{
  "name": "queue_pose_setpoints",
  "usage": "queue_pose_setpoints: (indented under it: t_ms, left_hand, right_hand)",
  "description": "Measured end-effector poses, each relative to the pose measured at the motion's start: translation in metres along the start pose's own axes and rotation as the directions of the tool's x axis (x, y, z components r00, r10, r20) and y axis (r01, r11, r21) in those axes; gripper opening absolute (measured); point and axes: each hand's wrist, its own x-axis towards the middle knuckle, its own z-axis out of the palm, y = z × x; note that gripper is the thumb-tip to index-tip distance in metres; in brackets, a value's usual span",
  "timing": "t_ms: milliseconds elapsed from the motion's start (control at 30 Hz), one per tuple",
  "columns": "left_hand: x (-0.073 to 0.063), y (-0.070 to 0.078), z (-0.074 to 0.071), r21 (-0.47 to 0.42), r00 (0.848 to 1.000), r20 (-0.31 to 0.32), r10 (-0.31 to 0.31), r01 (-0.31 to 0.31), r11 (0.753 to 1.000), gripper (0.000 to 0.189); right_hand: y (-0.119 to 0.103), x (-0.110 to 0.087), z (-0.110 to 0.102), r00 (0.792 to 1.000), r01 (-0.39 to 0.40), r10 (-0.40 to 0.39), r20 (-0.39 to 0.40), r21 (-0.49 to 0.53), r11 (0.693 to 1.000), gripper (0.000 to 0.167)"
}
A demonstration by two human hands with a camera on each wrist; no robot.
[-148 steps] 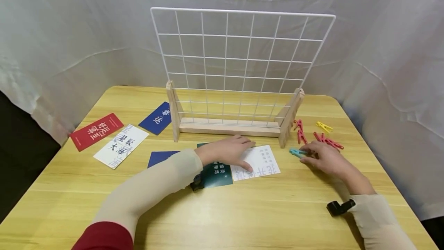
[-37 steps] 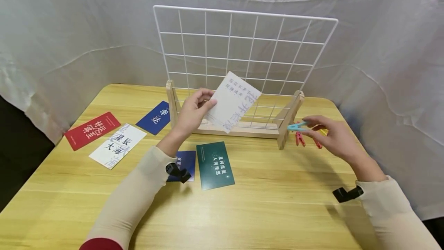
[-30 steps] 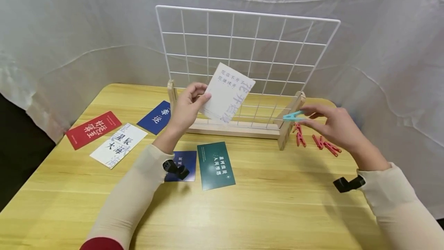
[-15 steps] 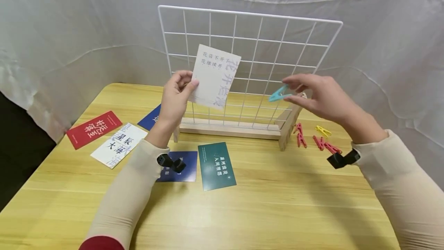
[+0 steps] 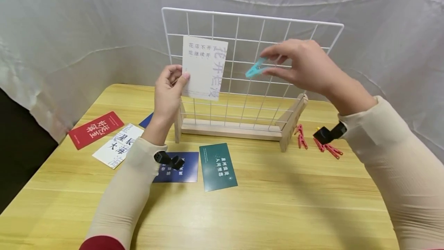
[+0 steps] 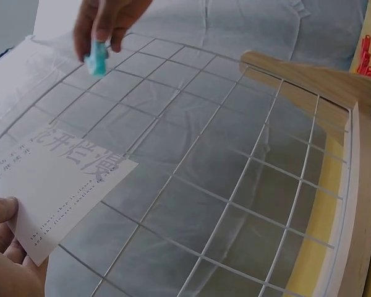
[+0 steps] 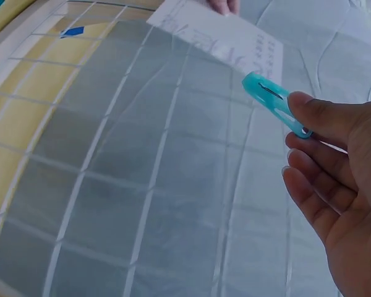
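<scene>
Two rectangular printed paper cards, a blue card and a dark-green card, lie nearest on the yellow wood-grain surface, flat and apart, presumably so each lifts singly. A red card and a white card with black characters lie farther left; pinkish-red plastic clothespins sit at right, convenient to that side. Above the surface, the left hand pinches a white rectangular card with grey-violet characters by its left edge, thumb in front; this keeps it upright, its top and right edges uncovered. The right hand pinches a turquoise plastic clothespin by its handle end, tip toward that card but apart. Behind: white wire grid, propped upright by a pale wooden stand.
</scene>
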Motion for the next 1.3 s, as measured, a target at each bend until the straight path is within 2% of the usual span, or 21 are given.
queue_pose_setpoints:
  t_ms: [233,467,700,1033,1300]
  left_hand:
    - [0.003,-0.001,-0.002,-0.025,0.999,-0.042,-0.005,0.003,1.000,0.014]
    - [0.005,-0.003,-0.006,-0.049,0.998,-0.058,0.003,-0.006,0.999,0.014]
    - [0.007,-0.007,-0.005,-0.069,0.998,-0.063,0.020,-0.025,0.997,0.015]
    - [0.009,-0.014,-0.004,-0.058,0.995,-0.096,0.023,-0.029,0.998,0.016]
    - [0.007,-0.015,-0.003,-0.081,0.992,-0.129,0.004,-0.015,0.997,0.014]
  right_hand:
    - [-0.016,0.037,-0.007,1.000,0.000,0.000,0.009,-0.038,0.999,0.033]
    - [-0.036,0.072,-0.014,0.999,-0.043,0.045,0.029,-0.083,0.996,0.036]
    - [-0.050,0.104,-0.018,0.993,-0.091,0.100,0.057,-0.141,0.986,0.031]
    - [-0.068,0.137,-0.017,0.979,-0.100,0.139,0.151,-0.239,0.966,0.026]
    - [-0.070,0.150,-0.011,0.972,-0.126,0.171,0.164,-0.253,0.959,0.016]
